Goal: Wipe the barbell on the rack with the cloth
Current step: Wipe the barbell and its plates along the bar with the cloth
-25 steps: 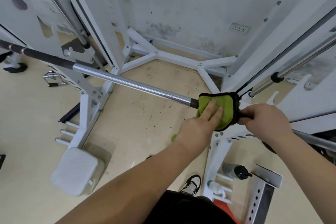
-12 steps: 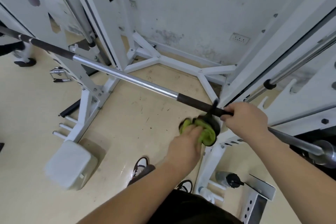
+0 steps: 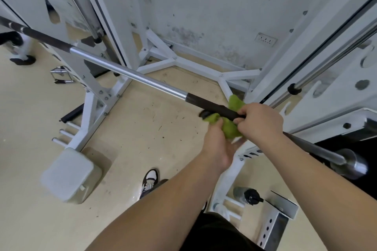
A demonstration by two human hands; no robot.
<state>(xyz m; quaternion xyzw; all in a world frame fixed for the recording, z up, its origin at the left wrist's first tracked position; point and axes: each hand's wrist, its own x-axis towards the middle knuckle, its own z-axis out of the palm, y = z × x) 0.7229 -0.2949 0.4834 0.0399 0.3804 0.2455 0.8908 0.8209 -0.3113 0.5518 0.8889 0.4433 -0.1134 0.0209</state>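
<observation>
The barbell (image 3: 130, 73) runs from the upper left down to the lower right across the white rack (image 3: 95, 100), with a shiny middle section and dark grip sections. A green cloth with a black edge (image 3: 231, 128) hangs under and behind the dark grip at the right. My left hand (image 3: 218, 144) holds the cloth from below the bar. My right hand (image 3: 259, 120) grips the dark part of the bar just right of the cloth. The bar's chrome sleeve end (image 3: 350, 163) shows at the lower right.
White rack uprights and a floor brace (image 3: 195, 65) stand against the wall ahead. A grey pad (image 3: 67, 175) sits at the rack's left foot, with a cable handle (image 3: 61, 75) on the floor. A dark bottle (image 3: 246, 194) stands by the right foot. My shoe (image 3: 150, 179) is below.
My left hand took the cloth off the top of the bar and brought it underneath. My right hand stayed gripping the bar. The view shifted slightly.
</observation>
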